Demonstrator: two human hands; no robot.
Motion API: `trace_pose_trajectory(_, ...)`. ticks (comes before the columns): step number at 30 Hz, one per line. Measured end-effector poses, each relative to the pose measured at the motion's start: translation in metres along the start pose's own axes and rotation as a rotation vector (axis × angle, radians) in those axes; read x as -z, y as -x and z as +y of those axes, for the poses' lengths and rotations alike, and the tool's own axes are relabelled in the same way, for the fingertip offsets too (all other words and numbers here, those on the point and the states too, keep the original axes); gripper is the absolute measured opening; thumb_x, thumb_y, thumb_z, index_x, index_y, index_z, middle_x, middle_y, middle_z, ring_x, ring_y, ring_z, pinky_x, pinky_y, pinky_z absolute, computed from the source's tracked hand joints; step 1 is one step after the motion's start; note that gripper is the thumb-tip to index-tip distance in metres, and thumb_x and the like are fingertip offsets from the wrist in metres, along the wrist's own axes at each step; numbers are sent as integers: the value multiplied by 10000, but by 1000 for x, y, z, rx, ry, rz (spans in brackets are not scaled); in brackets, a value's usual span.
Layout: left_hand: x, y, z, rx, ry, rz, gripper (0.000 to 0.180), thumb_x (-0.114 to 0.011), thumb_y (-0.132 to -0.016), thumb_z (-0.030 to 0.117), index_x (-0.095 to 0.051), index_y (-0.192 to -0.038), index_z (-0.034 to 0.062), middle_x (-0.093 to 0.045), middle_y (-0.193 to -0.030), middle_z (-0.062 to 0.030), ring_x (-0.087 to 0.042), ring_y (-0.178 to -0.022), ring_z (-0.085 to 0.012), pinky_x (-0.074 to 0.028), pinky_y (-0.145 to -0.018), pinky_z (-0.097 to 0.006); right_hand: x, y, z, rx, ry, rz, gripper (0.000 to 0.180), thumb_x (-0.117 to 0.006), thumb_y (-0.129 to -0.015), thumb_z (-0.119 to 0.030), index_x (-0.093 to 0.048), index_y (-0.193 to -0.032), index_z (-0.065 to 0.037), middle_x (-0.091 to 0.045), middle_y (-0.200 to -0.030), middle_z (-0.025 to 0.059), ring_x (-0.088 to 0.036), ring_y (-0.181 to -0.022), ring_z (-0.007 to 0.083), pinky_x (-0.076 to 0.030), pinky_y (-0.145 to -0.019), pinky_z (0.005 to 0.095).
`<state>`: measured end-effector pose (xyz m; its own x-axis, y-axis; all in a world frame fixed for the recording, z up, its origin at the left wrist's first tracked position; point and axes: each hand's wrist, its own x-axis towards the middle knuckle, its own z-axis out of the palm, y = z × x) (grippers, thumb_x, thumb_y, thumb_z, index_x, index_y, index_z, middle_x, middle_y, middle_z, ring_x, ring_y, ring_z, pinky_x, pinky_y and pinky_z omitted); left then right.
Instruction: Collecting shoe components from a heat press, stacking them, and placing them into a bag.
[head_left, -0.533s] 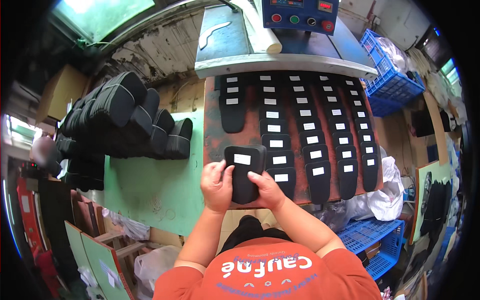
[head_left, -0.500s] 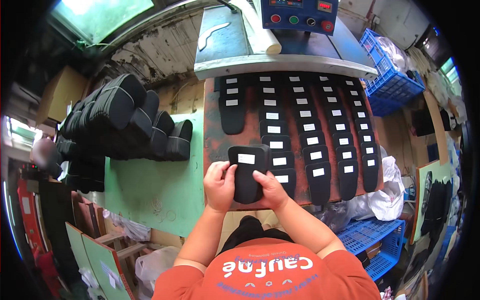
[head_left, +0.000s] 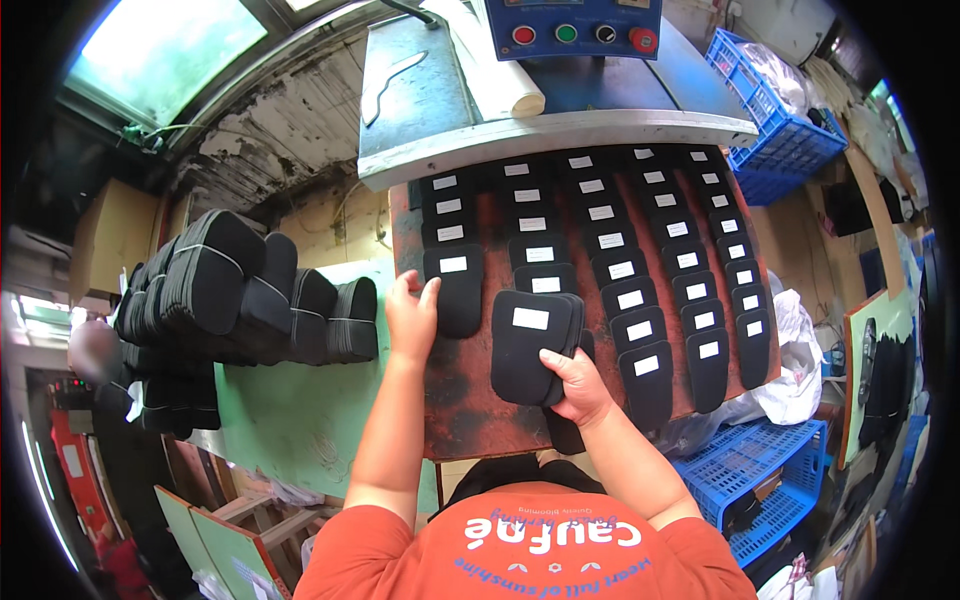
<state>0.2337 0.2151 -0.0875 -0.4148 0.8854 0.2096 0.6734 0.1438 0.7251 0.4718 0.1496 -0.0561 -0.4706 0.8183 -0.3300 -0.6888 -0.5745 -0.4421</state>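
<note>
My right hand (head_left: 580, 386) grips a small stack of black insoles (head_left: 522, 365), thumb on top and fingers hidden underneath. The top insole carries a white label near its far end. At the near end of the leftmost row lies a single labelled insole (head_left: 461, 305). Beside its left edge is my left hand (head_left: 408, 318), thumb and fingers apart, holding nothing. Several rows of overlapping labelled insoles (head_left: 645, 385) cover the reddish board (head_left: 470, 405), and the held stack hides part of the second row.
Beyond the board stands a metal-edged press (head_left: 570, 130) with a blue control box (head_left: 575, 50). Tied bundles of black insoles (head_left: 215, 275) sit on the green table (head_left: 300, 420) at left. Blue crates (head_left: 790, 150) and white plastic bags (head_left: 795, 350) are at right.
One insole now lies at the near end of the leftmost row. My left hand has left the stack and moved up and left; my right hand keeps the stack, slightly further right.
</note>
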Motion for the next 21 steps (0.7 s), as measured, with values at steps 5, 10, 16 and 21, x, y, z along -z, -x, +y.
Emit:
trace_pose_trajectory(5, 20, 50, 59, 361, 827, -446, 198, -630, -822, 49, -590, -1009, 1, -618, -820, -8, -509, -622, -36, -386, -506, -177, -4, -8, 8, -56, 119, 36, 401, -502, -929, -265, -450, -1236, -12, -554, -1155, 110, -557, -1054, 215, -484, -874, 356)
trace_pose_trajectory(10, 20, 33, 7, 378, 706, -228, 182, -620, -824, 41, -595, -997, -10, -613, -780, -12, -491, -562, -53, -407, -504, -185, -2, -4, -5, -58, -111, -239, 494, -367, -959, -397, -436, -1254, -7, -546, -1174, 132, -564, -1053, 232, -471, -898, 384)
trace_pose_trajectory(16, 13, 42, 10, -83, 259, -10, 273, -662, -813, 85, -585, -1042, -44, -609, -794, -24, -500, -627, -58, -435, -555, -207, -1, 4, 8, -78, -31, -4, 373, -412, -964, -250, -446, -1236, 3, -552, -1167, 131, -574, -1042, 227, -478, -899, 375)
trace_pose_trajectory(21, 35, 70, 53, 412, 779, -362, 234, -635, -820, 47, -604, -1044, -12, -639, -846, -21, -580, -692, -62, -476, -583, -195, -6, 11, 12, -51, -22, -70, 532, -369, -944, -423, -419, -1264, -1, -527, -1207, 144, -533, -1107, 246, -438, -948, 398)
